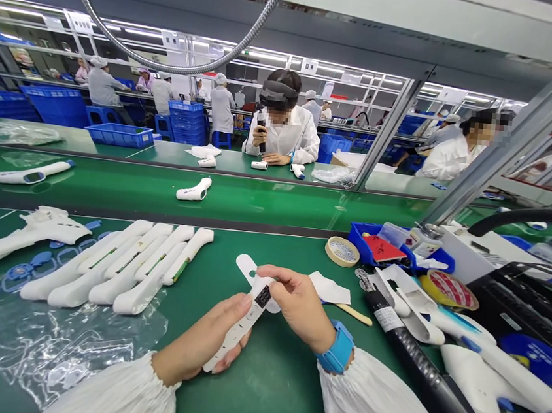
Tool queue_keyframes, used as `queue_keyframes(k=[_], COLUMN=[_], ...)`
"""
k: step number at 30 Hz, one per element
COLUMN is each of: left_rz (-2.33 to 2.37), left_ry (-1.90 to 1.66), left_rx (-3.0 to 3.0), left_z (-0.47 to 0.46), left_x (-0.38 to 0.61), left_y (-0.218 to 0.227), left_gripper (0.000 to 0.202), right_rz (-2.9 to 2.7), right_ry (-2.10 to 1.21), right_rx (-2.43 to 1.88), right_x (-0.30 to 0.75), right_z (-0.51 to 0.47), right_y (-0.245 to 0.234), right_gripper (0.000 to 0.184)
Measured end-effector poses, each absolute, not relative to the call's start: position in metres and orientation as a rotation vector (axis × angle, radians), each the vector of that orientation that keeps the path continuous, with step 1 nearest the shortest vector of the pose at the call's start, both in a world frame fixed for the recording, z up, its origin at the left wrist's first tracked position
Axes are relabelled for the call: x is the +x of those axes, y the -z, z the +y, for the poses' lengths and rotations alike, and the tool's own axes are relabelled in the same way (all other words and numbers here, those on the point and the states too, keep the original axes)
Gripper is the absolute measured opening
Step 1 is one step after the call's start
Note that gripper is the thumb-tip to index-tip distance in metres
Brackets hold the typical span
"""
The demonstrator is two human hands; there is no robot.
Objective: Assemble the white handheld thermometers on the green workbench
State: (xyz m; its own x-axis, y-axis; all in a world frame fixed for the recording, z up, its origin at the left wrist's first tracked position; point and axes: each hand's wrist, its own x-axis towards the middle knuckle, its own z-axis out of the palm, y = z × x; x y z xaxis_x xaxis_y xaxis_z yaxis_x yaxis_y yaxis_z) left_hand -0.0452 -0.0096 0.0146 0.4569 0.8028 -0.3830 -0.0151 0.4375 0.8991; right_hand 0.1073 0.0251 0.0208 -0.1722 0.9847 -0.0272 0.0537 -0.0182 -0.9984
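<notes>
A white handheld thermometer with a small dark display slants up and away from me above the green bench. Wrapped round its lower body is my left hand, the thumb along its side. My right hand, with a blue band on the wrist, grips the upper end by the display with thumb and forefinger. A rounded white piece with a hole sticks out at that end; whether it is joined on, I cannot tell. To the left lie several white thermometer shells in a row, with green circuit boards showing in some.
Clear plastic bags and blue oval rings lie left. At right are a round dish, a blue bin, a black tool and white-and-blue thermometers. A metal post rises there. A co-worker sits opposite.
</notes>
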Motion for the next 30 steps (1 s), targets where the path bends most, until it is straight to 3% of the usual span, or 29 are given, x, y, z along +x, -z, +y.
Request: queue_keyframes(k=[8, 14, 30], left_rz=[0.992, 1.162, 1.289], left_ry=[-0.745, -0.801, -0.825], left_rx=[1.017, 1.202, 1.739], left_z=[-0.0066, -0.0052, -0.0107], left_x=[-0.0466, -0.0465, -0.0488], left_y=[-0.0113, -0.0125, -0.0171], left_gripper=[0.037, 0.039, 0.025], right_rz=[-1.326, -1.575, -1.650], right_ry=[-1.348, -0.900, -1.031], right_rx=[-1.047, -1.227, -1.183], right_x=[0.1110, 0.1125, 0.1130], right_z=[0.0319, 0.0298, 0.0279], right_y=[-0.0191, -0.0174, -0.0207], right_gripper=[0.029, 0.017, 0.015])
